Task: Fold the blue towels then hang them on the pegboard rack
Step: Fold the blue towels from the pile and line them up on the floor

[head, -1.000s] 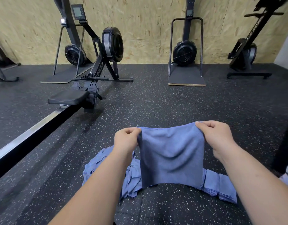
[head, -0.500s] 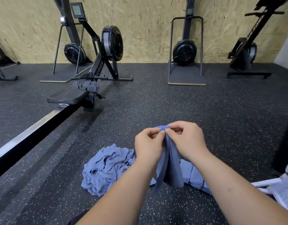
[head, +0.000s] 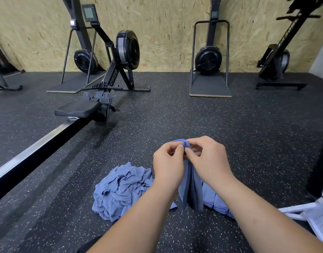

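A blue towel (head: 190, 189) hangs folded in half between my hands, above the floor. My left hand (head: 169, 165) and my right hand (head: 207, 161) pinch its top corners together, fingertips touching. Below on the left lies a crumpled heap of blue towels (head: 120, 190). A stack of folded blue towels (head: 216, 199) lies on the floor to the right, partly hidden behind the hanging towel and my right forearm. A corner of the white pegboard rack (head: 319, 218) shows at the lower right.
A rowing machine (head: 106, 84) with its seat (head: 77, 110) and long rail (head: 35, 148) runs along the left. More exercise machines (head: 210, 57) stand against the wooden wall. The floor is black speckled rubber (head: 230, 125).
One second ago I held the towel spread wide by its two top corners. My hands have come together, folding the towel in half, and now hold the corners pinched at one spot.
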